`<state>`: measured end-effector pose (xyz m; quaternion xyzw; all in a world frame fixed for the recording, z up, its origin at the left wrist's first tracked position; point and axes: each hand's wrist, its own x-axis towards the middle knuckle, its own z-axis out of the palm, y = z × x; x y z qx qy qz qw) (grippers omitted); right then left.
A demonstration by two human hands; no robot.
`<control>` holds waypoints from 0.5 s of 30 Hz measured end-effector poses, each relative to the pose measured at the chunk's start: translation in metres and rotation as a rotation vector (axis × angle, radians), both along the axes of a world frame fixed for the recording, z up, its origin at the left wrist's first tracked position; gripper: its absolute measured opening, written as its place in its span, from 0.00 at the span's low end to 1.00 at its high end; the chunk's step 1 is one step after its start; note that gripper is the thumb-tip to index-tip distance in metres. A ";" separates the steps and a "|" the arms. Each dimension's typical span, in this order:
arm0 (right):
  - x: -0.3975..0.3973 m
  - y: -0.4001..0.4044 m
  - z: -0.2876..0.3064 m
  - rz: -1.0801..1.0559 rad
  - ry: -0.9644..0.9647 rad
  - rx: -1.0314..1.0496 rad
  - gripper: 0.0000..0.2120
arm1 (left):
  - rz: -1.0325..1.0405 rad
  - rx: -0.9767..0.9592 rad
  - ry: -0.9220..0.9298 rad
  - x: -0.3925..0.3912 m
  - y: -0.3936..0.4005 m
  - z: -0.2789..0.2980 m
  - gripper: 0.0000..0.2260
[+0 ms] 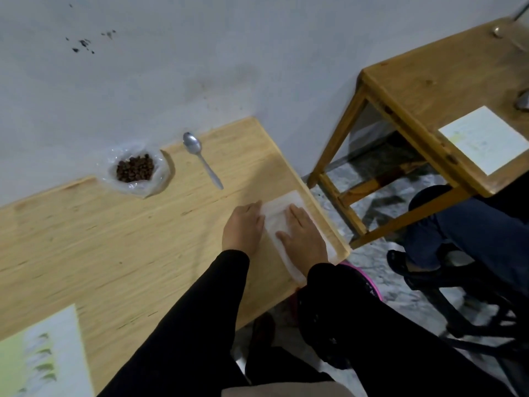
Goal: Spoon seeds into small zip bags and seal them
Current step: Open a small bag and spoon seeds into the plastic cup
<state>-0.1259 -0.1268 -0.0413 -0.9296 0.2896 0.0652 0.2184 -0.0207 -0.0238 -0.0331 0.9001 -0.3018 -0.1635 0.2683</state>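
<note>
Near the table's (120,253) right edge, both hands, left hand (243,226) and right hand (303,234), press flat, fingers straight, on white zip bags (276,217).

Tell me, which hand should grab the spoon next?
Probably the left hand. It lies at the edge of the zip bags, on the side nearer the spoon and seeds. The right hand rests flat on the bags, holding them down.
</note>
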 end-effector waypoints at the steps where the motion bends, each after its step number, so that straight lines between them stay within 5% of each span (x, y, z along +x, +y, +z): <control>1: 0.000 0.000 0.000 -0.009 -0.012 0.008 0.30 | 0.007 -0.015 -0.003 -0.002 0.001 -0.001 0.19; 15: 0.000 0.001 -0.003 -0.034 -0.062 0.012 0.30 | 0.083 -0.142 0.003 -0.007 -0.004 -0.009 0.14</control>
